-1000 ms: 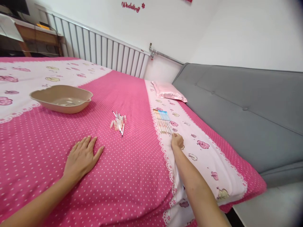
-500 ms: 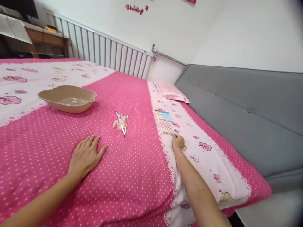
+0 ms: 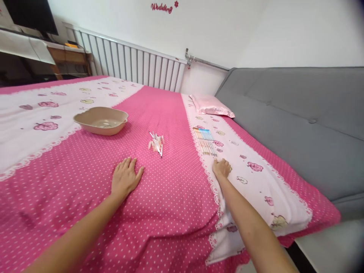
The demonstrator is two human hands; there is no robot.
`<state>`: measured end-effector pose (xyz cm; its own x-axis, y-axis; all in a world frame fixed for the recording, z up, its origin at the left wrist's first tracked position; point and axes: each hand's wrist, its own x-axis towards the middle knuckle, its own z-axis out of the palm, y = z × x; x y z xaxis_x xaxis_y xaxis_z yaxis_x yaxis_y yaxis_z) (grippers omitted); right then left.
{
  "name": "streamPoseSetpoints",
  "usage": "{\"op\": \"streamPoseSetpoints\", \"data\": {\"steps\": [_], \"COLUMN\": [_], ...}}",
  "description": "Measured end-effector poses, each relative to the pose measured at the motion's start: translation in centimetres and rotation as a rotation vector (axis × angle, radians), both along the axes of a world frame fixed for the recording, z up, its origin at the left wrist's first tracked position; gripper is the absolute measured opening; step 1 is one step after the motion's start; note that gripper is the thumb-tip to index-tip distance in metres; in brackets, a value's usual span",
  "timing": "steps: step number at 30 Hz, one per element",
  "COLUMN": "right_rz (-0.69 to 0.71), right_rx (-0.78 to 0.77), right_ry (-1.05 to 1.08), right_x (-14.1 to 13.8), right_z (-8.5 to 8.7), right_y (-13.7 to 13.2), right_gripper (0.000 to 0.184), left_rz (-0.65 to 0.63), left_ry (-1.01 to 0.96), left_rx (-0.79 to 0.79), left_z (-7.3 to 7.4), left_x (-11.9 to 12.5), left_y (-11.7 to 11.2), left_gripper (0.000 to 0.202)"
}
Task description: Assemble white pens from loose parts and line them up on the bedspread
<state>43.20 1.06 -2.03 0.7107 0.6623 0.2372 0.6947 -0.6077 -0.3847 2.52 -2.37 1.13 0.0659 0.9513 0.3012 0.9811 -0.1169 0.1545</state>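
Observation:
My left hand (image 3: 125,177) lies flat on the pink dotted bedspread (image 3: 159,204), fingers stretched out, holding nothing. A small heap of pens and caps (image 3: 156,143) lies just beyond it. My right hand (image 3: 222,167) rests on the pale strip of the bedspread with its fingers curled under, just below a neat row of pens (image 3: 206,141) laid side by side. Whether it holds anything is hidden. A beige bowl (image 3: 101,120) sits further back on the left.
A pink satin pillow (image 3: 212,106) lies at the head of the bed beside a grey sofa back (image 3: 290,125). A white radiator (image 3: 133,68) runs along the far wall. A wooden desk (image 3: 68,57) stands at the far left.
The view has shifted left and back. My right hand has drawn slightly away from the row of pens and its fingers have curled. My left hand stays flat.

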Motion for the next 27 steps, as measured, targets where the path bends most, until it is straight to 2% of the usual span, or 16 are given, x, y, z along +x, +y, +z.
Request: {"op": "streamPoseSetpoints", "data": {"steps": [4, 7, 9, 15, 18, 21, 22, 24, 26, 27], "right_rz": [0.053, 0.054, 0.059, 0.078, 0.076, 0.068, 0.065, 0.064, 0.068, 0.071], "right_rx": [-0.054, -0.080, -0.095, -0.119, -0.116, -0.099, -0.092, -0.079, -0.070, -0.068], "right_ry": [-0.005, -0.019, -0.031, -0.075, -0.096, -0.126, -0.138, -0.160, -0.180, -0.188], "right_x": [-1.3, -2.3, -3.0, -4.9, -5.5, -5.8, -5.9, -6.1, -6.1, -6.1], "right_z": [-0.3, -0.4, -0.4, -0.1, 0.1, 0.1, 0.2, 0.2, 0.3, 0.3], "right_y": [-3.0, -5.3, -6.7, -10.2, -11.1, -11.5, -11.6, -11.7, -11.8, -11.9], "right_gripper": [0.056, 0.061, 0.064, 0.065, 0.064, 0.061, 0.060, 0.058, 0.056, 0.055], "left_rz": [-0.008, -0.029, -0.037, -0.042, -0.022, -0.081, -0.138, -0.229, -0.359, -0.447], "left_ry": [-0.071, -0.246, -0.274, -0.450, -0.599, -0.779, -1.024, -1.415, -1.662, -1.720], "left_rx": [-0.009, -0.032, -0.039, -0.131, -0.219, -0.286, -0.318, -0.346, -0.387, -0.445], "left_z": [0.4, 0.7, 0.9, 1.1, 1.9, 4.3, 5.7, 9.2, 13.3, 15.2], "left_x": [0.0, -0.1, -0.2, -0.5, 0.0, 1.4, 2.1, 3.3, 4.2, 4.4], "left_y": [-0.7, -1.5, -2.3, -5.3, -7.6, -11.3, -12.8, -16.3, -19.6, -21.1], "left_gripper": [0.062, 0.059, 0.057, 0.054, 0.056, 0.058, 0.055, 0.048, 0.037, 0.030]}}
